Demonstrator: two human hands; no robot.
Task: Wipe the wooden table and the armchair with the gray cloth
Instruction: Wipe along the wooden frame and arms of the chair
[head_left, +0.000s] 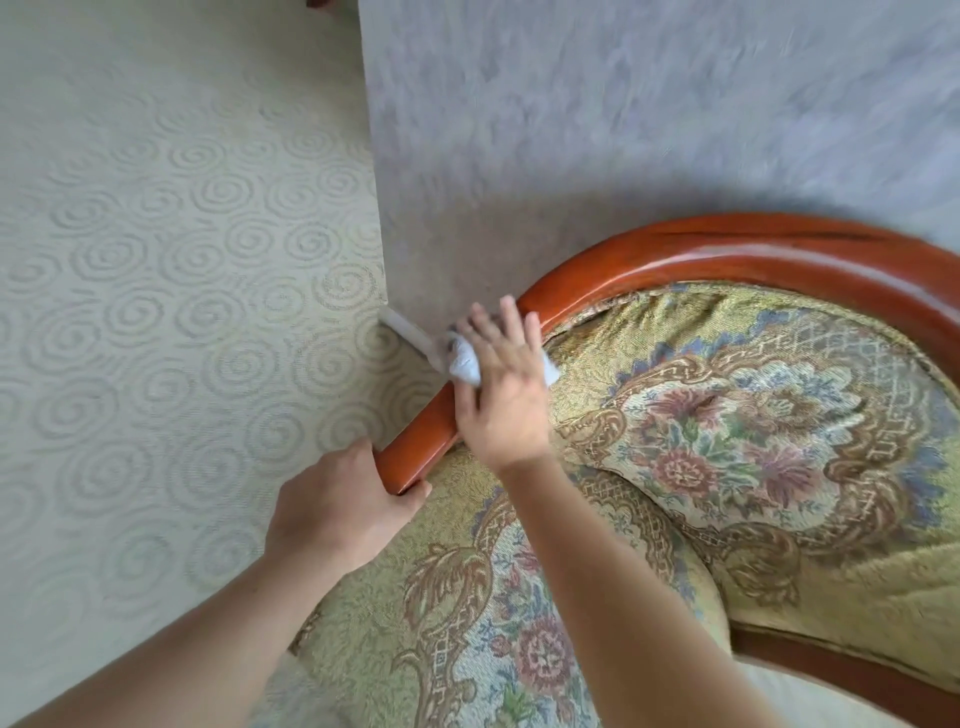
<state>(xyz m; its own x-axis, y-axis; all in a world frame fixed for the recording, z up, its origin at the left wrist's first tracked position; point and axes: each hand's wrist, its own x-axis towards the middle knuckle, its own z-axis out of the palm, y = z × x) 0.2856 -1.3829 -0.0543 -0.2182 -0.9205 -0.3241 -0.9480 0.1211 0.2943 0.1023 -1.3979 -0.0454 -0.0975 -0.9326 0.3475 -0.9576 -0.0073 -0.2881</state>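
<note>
The right hand (498, 384) presses the soft, limp cloth (464, 364) flat-fingered onto the hard, slick armchair (727, 249) rail, while the left hand (337, 512) grips its end, likely steadying it.

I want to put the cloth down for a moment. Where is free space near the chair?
The floral upholstered seat inside the curved red-brown wooden frame is bare. Crowded: the frame's near end, where the left hand grips it and the right hand presses the gray cloth.
</note>
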